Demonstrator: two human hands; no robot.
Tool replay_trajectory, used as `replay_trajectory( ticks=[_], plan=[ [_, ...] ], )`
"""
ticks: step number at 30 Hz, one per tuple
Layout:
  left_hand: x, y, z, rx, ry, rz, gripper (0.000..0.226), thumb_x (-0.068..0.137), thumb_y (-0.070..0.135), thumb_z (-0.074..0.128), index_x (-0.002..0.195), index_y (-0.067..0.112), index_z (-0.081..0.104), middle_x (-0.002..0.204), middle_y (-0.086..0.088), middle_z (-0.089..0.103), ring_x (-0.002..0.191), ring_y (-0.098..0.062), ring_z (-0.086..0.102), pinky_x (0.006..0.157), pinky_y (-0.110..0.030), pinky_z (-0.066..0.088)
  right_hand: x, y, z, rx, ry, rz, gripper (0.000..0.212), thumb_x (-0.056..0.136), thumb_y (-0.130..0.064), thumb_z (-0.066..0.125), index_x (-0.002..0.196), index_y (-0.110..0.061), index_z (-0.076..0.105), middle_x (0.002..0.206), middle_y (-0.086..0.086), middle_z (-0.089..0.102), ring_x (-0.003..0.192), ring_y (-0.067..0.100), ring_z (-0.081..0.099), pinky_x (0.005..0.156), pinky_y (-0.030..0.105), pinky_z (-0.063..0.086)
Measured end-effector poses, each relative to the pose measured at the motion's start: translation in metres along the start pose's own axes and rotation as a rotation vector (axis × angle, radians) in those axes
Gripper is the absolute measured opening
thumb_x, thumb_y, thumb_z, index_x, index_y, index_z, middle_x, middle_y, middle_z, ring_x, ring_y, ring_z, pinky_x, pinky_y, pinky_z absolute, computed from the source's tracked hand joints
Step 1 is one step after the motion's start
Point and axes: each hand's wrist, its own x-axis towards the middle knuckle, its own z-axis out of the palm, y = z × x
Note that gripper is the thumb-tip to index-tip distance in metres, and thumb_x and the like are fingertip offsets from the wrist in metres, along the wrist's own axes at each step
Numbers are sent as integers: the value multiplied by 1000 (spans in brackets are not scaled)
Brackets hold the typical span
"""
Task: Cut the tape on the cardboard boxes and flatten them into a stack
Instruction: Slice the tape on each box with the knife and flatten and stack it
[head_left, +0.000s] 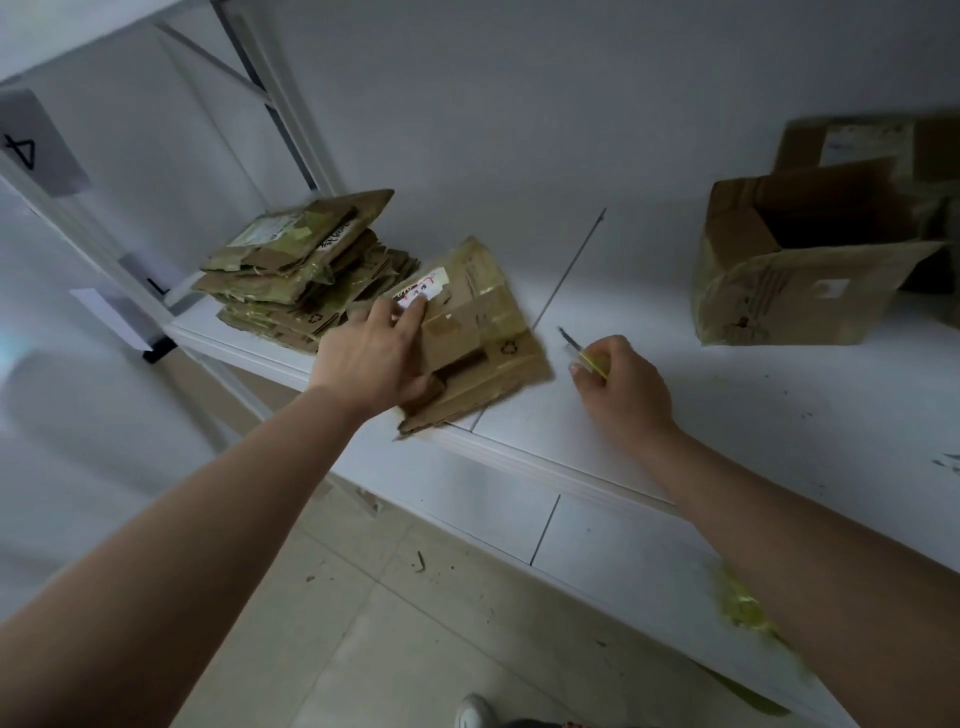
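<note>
A flattened cardboard box (483, 322) lies on the white shelf (675, 415), tilted against a stack of flattened boxes (296, 270) to its left. My left hand (374, 358) grips its near left side, fingers on its white label. My right hand (621, 389) is shut on a small yellow-handled cutter (584, 353) with the blade pointing up and left, just right of the flattened box and apart from it. An open, unflattened cardboard box (800, 265) stands at the right of the shelf, with another box (872, 145) behind it.
White shelf uprights (291, 109) rise at the back left, with paper labels (36, 140) on the frame. A wad of yellowish tape (743, 608) sits on the lower shelf under my right forearm. Scraps litter the tiled floor (415, 623) below.
</note>
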Motion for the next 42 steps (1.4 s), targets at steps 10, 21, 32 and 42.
replay_trajectory(
  ticks=[10, 21, 32, 42],
  plan=[
    [54, 43, -56, -6, -134, -7, 63, 74, 72, 52, 90, 11, 58, 92, -5, 50, 70, -24, 48, 48, -25, 29, 2, -29, 3, 280, -47, -89, 4, 92, -19, 54, 90, -17, 58, 67, -2, 58, 64, 24, 58, 63, 34, 48],
    [72, 44, -61, -191, -144, -133, 62, 79, 72, 49, 60, 14, 41, 65, -3, 44, 73, -26, 50, 62, -29, 41, -18, -49, -7, 391, -138, -66, 23, 90, -17, 51, 68, -13, 49, 55, -5, 40, 54, 14, 38, 56, 30, 29],
    [67, 42, -58, -229, -151, -195, 59, 80, 68, 46, 70, 11, 51, 69, -4, 48, 76, -27, 52, 58, -28, 38, -26, -61, 2, 70, -212, -157, 25, 93, -20, 45, 73, -6, 44, 69, 11, 53, 68, 31, 49, 57, 33, 33],
    [62, 46, -56, -262, -141, -224, 60, 78, 70, 47, 80, 10, 55, 72, -5, 50, 76, -27, 52, 55, -28, 35, -33, -76, 17, 601, -347, 124, 30, 99, -16, 40, 70, -12, 48, 50, 1, 36, 39, 10, 34, 45, 22, 27]
  ],
)
